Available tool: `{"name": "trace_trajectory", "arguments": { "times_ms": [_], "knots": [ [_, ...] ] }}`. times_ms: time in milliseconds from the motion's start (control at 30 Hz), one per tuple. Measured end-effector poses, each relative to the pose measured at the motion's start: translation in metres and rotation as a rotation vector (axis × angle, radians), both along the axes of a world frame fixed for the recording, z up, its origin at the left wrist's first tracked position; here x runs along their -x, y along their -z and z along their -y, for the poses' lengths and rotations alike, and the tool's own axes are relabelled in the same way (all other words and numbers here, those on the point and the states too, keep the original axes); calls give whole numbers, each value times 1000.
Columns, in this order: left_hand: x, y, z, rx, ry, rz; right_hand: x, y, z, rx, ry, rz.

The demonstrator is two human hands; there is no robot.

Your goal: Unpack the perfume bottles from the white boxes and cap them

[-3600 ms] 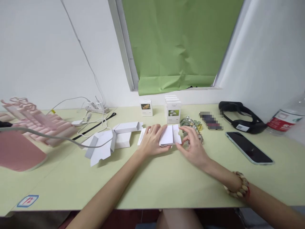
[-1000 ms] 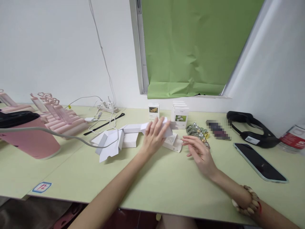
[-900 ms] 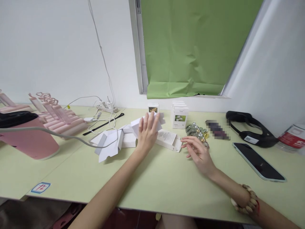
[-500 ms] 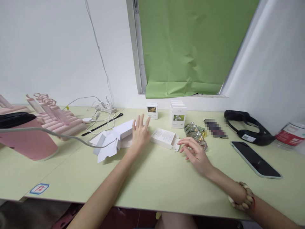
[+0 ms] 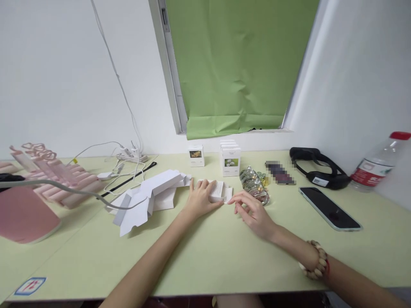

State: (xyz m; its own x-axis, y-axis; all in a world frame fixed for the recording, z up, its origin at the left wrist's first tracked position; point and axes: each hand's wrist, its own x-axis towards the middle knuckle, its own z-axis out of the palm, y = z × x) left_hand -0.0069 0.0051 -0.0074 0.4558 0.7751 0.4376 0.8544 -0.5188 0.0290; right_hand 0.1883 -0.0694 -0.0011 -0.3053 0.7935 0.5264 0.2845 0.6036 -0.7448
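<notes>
A small white printed box (image 5: pixel 217 190) lies flat on the pale green table, its open flap toward the right. Over its left part rests my left hand (image 5: pixel 199 199), fingers curled on top and the thumb along the near edge. My right hand (image 5: pixel 253 214) is at the flap end, index finger stretched to the flap's near corner, the other fingers loosely bent, nothing seen in them. Unfolded white cartons (image 5: pixel 150 194) lie to the left. Foil packets (image 5: pixel 253 185) are just beyond my right hand. A row of upright white boxes (image 5: pixel 230 162) and a single one (image 5: pixel 196 156) stand behind.
On the right are a phone (image 5: pixel 330 208), a black headset (image 5: pixel 324 173) and a bottle (image 5: pixel 372 171). A pink cup (image 5: pixel 27 214), pink rolls (image 5: pixel 73 184) and a power strip with cables (image 5: pixel 131 157) are at the left. A grey cable (image 5: pixel 80 188) crosses above the cartons.
My left hand has come down from above the cartons onto the flat white box. My right hand has stayed by the flap, its index finger now touching it. The camera view has shifted.
</notes>
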Motion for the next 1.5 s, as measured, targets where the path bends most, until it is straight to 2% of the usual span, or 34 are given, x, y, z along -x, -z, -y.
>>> {"name": "trace_trajectory", "arguments": {
  "times_ms": [100,300,433,567,733,900,1000,1067,1167,1200,1267,1367,1500],
  "knots": [
    [0,-3,3,-15,-26,-4,0,1,-2,-17,-1,16],
    [4,8,-5,17,-93,-45,1,1,-4,-35,-22,55],
    [3,8,-8,-50,-133,-89,2,1,-4,-41,-29,69],
    [-1,2,-3,-102,-127,-114,2,1,-4,-51,-23,85],
    [0,4,-1,-136,-88,-15,2,-1,-4,-67,-11,109],
    [5,3,-4,13,-149,159,2,-2,-3,-83,-36,123],
    [4,-3,-3,105,-122,439,2,-2,-1,-69,-50,127],
    [2,-8,-2,272,-69,749,2,-2,-1,-51,-53,131],
    [-4,-13,1,653,67,1237,2,0,0,-23,-62,140],
    [-7,-14,3,755,107,1345,2,0,0,-14,-66,143],
    [-11,-14,6,865,137,1426,2,2,0,-3,-74,148],
    [-16,-10,8,841,104,1392,2,4,-2,8,-80,157],
    [-17,-2,5,546,47,1202,2,6,-3,24,-73,167]
  ]
}}
